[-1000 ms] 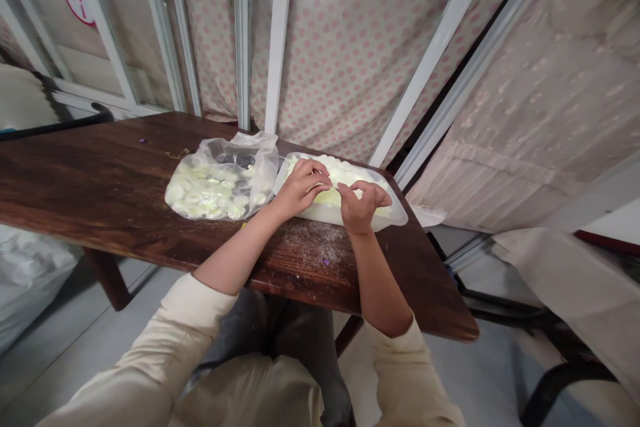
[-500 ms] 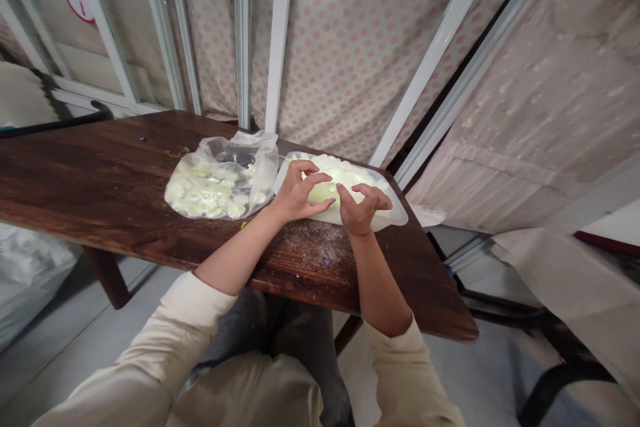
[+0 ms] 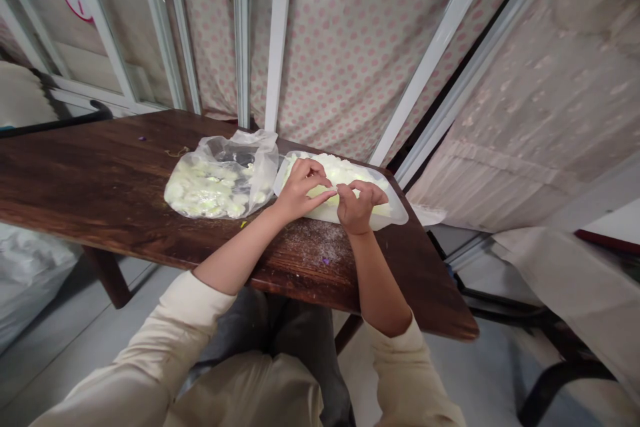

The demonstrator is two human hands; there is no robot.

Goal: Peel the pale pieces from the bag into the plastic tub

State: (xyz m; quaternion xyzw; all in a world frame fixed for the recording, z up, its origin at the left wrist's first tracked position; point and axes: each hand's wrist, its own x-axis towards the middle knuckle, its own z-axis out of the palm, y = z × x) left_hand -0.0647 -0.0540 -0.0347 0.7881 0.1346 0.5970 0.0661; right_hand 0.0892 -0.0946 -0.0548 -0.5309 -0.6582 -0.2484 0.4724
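Over a translucent plastic tray [image 3: 397, 215] holding a heap of pale yellow-white pieces [image 3: 345, 168], my two hands meet fingertip to fingertip. My left hand [image 3: 301, 188] is closed in a loose pinch, thumb and index finger reaching toward the other hand. Thumb and forefinger of my right hand [image 3: 359, 205] are pressed together in a pinch, its other fingers curled. Anything between the fingertips is too small to make out. To the left of the tray lies a clear plastic bag [image 3: 215, 180] with similar pale yellow-green pieces inside.
The dark wooden table [image 3: 100, 180] has white powdery grains [image 3: 320, 243] sprinkled near its front edge. A tiny purple bit [image 3: 325, 260] and a yellow scrap [image 3: 243, 224] lie there too. Behind stands a framed glass partition with a dotted curtain [image 3: 340, 60]. A covered chair [image 3: 575, 293] is at right.
Half a second ago the fingers of both hands were spread apart over the tray. Now they have come together again in pinches, much as one second ago. Bag and tray stay put.
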